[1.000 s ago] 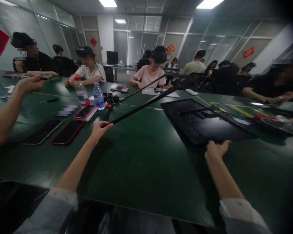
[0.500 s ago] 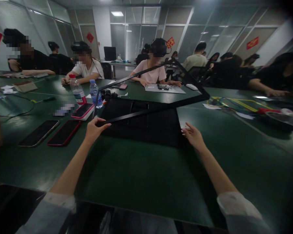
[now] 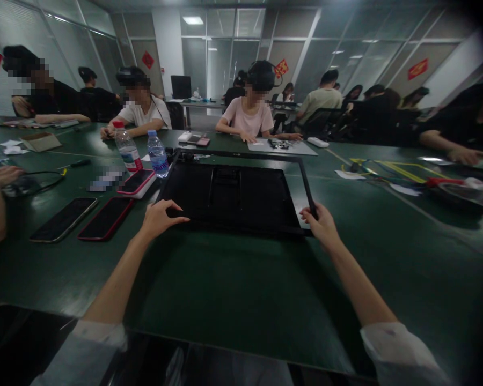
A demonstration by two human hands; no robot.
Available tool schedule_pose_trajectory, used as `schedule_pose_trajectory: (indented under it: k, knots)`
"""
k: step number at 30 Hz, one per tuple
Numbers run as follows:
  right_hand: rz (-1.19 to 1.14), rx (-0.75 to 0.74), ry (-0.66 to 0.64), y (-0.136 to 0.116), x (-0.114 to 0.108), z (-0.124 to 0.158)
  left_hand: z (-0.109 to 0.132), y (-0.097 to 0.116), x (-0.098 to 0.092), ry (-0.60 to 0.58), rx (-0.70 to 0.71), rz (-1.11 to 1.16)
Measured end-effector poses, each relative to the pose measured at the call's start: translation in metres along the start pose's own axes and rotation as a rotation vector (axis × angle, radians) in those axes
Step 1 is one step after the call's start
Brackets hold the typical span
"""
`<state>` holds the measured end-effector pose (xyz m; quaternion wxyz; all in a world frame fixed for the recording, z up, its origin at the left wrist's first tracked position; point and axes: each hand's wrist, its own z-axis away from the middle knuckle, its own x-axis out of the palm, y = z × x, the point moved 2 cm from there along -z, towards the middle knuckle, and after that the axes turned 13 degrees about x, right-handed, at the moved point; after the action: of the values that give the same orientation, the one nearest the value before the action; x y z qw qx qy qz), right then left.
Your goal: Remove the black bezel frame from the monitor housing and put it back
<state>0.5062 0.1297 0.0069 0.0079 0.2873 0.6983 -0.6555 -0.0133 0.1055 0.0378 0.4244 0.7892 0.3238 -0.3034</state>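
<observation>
A thin black rectangular frame [image 3: 308, 190] lies over a flat black panel [image 3: 261, 195] on the green table, its right bar standing out past the panel's right side. My right hand [image 3: 321, 224] is closed round the frame near its front right corner. At the front left corner is my left hand [image 3: 160, 219], thumb and forefinger apart with a gap between them; its other fingers are partly hidden. The panel has a recessed section with raised ribs in its middle.
Left of the panel are two dark phones [image 3: 64, 219] [image 3: 107, 219], a pink-edged phone [image 3: 137, 182] and two bottles [image 3: 127, 149] [image 3: 158, 155]. Yellow cables [image 3: 390, 169] and a dark bowl [image 3: 467, 195] lie at the right. Across the table, a person [image 3: 249, 115] works over a grey board [image 3: 306, 147].
The tilted frame has come down level over the panel. My right hand has closed on its right side; my left thumb and forefinger have parted. A person's hand has come in at the far left.
</observation>
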Motion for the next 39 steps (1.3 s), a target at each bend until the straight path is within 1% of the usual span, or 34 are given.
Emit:
schedule_pose_trajectory:
  k: [2,4,8,11,13,15,19,22,24,27,30,35,39]
  knots:
    - [0.144,-0.112,0.083,0.010,0.007,-0.002,0.001,-0.005,-0.001,-0.065,-0.021,-0.004]
    - [0.223,-0.159,0.134,0.017,0.011,-0.002,0.002,-0.009,-0.001,-0.128,-0.040,-0.005]
    - [0.286,-0.155,0.177,0.023,0.017,0.002,0.004,-0.015,0.002,-0.226,-0.051,0.006]
    - [0.322,-0.150,0.177,0.026,0.019,0.003,0.005,-0.017,0.003,-0.288,-0.060,0.010]
    - [0.337,-0.126,0.175,0.028,0.021,0.003,0.006,-0.016,0.003,-0.310,-0.046,0.004]
    - [0.340,-0.109,0.161,0.028,0.022,0.002,0.006,-0.015,0.001,-0.272,-0.016,-0.020]
    - [0.318,-0.152,0.079,0.028,0.024,0.000,0.004,-0.017,0.000,-0.102,-0.005,-0.079]
    - [0.297,-0.155,0.046,0.030,0.026,-0.001,0.002,-0.028,-0.003,0.071,-0.080,-0.156]
    - [0.282,-0.119,0.054,0.032,0.025,0.000,0.002,-0.039,-0.004,0.137,-0.165,-0.200]
    - [0.282,-0.080,0.073,0.034,0.024,0.003,0.004,-0.055,-0.001,0.101,-0.257,-0.186]
    - [0.306,-0.090,0.087,0.030,0.023,0.007,0.005,-0.064,0.001,0.089,-0.280,-0.193]
    - [0.334,-0.094,0.098,0.023,0.025,0.011,0.005,-0.063,0.002,0.082,-0.254,-0.261]
    - [0.319,-0.138,0.102,0.022,0.028,0.013,0.004,-0.060,0.000,0.104,-0.255,-0.285]
